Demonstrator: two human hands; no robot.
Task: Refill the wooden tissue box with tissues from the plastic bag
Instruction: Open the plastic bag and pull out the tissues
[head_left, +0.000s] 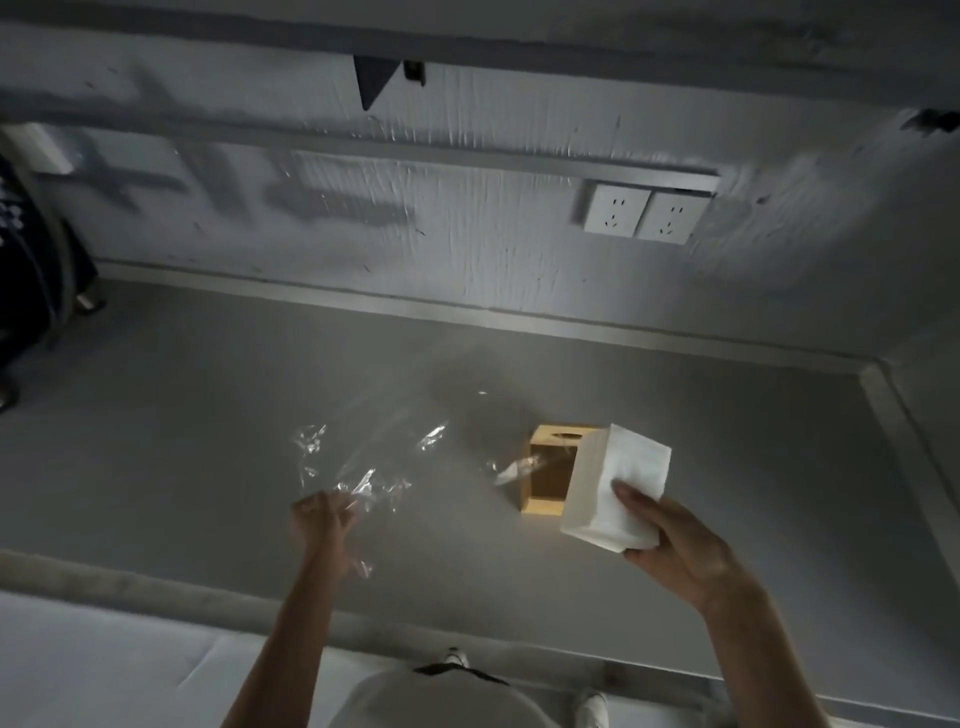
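Left hand (321, 522): at about 8 o'clock from the frame's centre, blurred; fingers (340, 512) curled shut, pinching the near edge of the clear plastic bag (374, 462).
Plastic bag: crumpled, transparent and see-through, spreading from the left hand toward 2 o'clock; its far end reaches across the open side of the wooden tissue box (551, 475). Whether it lies on the counter (182, 415) or hangs above it I cannot tell.
Wooden tissue box: on the grey counter just right of centre, at 3 o'clock from the bag; an oval slot shows on its far face, and the open side faces the camera.
Tissue stack (613, 483): white block, tilted, overlapping the box's right edge at 3 o'clock.
Right hand (675, 551): at 5 o'clock from the stack; fingers (636, 501) closed around the stack's near lower corner, thumb on the top face.
Wall sockets (641, 213): two white plates at 1 o'clock, well apart from the box.
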